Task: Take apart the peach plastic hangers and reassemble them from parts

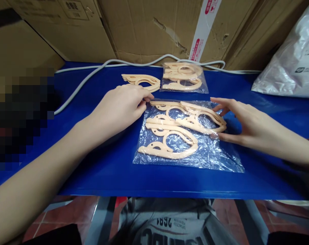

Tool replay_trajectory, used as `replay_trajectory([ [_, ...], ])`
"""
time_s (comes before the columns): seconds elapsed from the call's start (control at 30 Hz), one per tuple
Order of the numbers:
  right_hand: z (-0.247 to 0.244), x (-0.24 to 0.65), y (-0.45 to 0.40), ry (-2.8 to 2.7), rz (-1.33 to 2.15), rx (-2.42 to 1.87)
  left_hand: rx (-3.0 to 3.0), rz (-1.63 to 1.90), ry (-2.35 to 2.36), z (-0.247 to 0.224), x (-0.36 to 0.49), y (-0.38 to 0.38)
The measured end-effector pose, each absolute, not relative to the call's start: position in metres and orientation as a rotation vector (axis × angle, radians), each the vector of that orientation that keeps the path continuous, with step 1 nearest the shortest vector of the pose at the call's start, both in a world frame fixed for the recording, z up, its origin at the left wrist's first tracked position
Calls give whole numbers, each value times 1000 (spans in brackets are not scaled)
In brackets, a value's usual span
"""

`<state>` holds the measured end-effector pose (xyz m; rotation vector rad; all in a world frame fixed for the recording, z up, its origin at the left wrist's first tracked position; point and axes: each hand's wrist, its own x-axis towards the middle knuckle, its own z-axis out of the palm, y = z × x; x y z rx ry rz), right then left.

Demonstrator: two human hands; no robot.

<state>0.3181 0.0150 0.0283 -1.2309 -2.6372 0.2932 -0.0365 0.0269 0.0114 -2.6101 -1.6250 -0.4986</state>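
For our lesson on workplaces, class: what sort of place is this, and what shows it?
Probably a packing station: folding hangers lie in a clear plastic bag on a blue-topped table, with cardboard boxes standing behind.

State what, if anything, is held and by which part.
Left grip at the upper-left corner of the clear bag; right grip around the rounded end of the upper bagged hangers. Whether either holds cannot be told.

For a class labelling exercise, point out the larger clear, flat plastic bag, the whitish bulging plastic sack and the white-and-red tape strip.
Larger clear, flat plastic bag [213,153]: head view, bare lower right.
Whitish bulging plastic sack [288,63]: head view, front middle.
White-and-red tape strip [203,27]: head view, white middle.
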Motion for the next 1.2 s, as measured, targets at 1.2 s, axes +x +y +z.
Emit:
replay_trajectory([
  [1.2, 9, 267, 20, -2444, 120, -1241, -2688, -437, -1748, 10, -41, 47],
])
